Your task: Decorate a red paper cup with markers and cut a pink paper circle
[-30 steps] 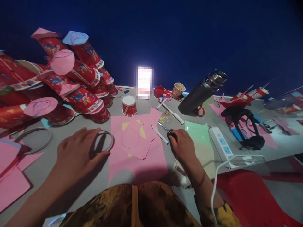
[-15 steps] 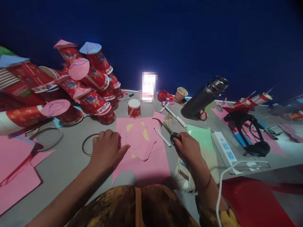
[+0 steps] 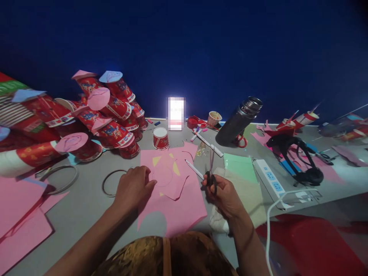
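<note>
My left hand (image 3: 134,188) rests over the left edge of a pink paper sheet (image 3: 189,212), fingers loosely curled and thumb held apart from them. Beside its thumb, a smaller pink piece with a drawn circle (image 3: 163,176) lies on top, its lower corner lifted. My right hand (image 3: 225,193) grips black-handled scissors (image 3: 212,168), fingers at the loops and blades pointing up and away from me. A white marker (image 3: 193,168) lies just left of the scissors. Behind the papers stands a red paper cup (image 3: 160,139), bottom up.
Stacked red paper cups (image 3: 115,132) with paper tops fill the left. A lit phone (image 3: 176,114), blurred out, stands at the back. To the right are a dark thermos (image 3: 237,122), a green packet (image 3: 240,166), a power strip (image 3: 270,178) and a black strap frame (image 3: 299,159).
My right hand has raised the scissors off the table and turned them so the blades point upward. My left hand stays beside the pink paper. The camera view has shifted slightly.
</note>
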The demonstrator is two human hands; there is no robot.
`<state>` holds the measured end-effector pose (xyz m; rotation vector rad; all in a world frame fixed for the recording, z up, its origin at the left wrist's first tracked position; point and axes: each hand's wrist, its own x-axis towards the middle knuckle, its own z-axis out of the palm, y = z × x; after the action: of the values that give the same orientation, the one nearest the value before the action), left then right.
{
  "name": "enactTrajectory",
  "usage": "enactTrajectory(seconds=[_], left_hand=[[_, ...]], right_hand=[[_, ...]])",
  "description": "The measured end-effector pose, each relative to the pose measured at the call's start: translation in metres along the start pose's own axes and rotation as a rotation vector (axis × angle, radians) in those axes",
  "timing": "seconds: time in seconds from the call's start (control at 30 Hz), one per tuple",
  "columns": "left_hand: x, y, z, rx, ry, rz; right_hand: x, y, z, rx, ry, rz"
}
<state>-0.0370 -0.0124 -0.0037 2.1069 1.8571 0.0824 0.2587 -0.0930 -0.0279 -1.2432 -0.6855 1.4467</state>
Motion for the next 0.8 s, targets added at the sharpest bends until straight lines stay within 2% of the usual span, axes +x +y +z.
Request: enactTrajectory(seconds=[0.13, 0.23, 0.3, 0.33, 0.4, 0.5, 0.57, 0.67, 0.8], left_hand=[[0.008, -0.002, -0.003, -0.022, -0.091, -0.005], [0.007, -0.005, -0.003, -0.121, -0.034, 0.009], [0.003, -0.009, -0.003, -0.265, 0.032, 0.029], [0.000, -0.011, -0.004, -0.377, 0.053, 0.030], [-0.005, -0.016, -0.007, -0.675, 0.022, -0.057], [-0.009, -0.016, -0.016, -1.226, -0.099, -0.237], [-0.007, -0.009, -0.025, -1.474, -0.134, -0.329], [0.001, 0.005, -0.039, -1.613, -0.039, -0.407], [0.010, 0.014, -0.046, -1.693, 0.172, -0.385]], right_hand=[[0.002, 0.006, 0.016, -0.145, -0.003, 0.027], [0.002, 0.008, 0.028, -0.209, -0.023, 0.051], [0.002, 0.009, 0.030, -0.262, -0.059, 0.073], [0.002, 0.009, 0.029, -0.297, -0.074, 0.079], [0.003, 0.010, 0.024, -0.366, -0.106, 0.083], [0.010, 0.011, 0.015, -0.381, -0.149, 0.057], [0.014, 0.013, 0.016, -0.352, -0.173, 0.058], [0.018, 0.016, 0.026, -0.300, -0.216, 0.131], [0.012, 0.018, 0.043, -0.231, -0.192, 0.202]])
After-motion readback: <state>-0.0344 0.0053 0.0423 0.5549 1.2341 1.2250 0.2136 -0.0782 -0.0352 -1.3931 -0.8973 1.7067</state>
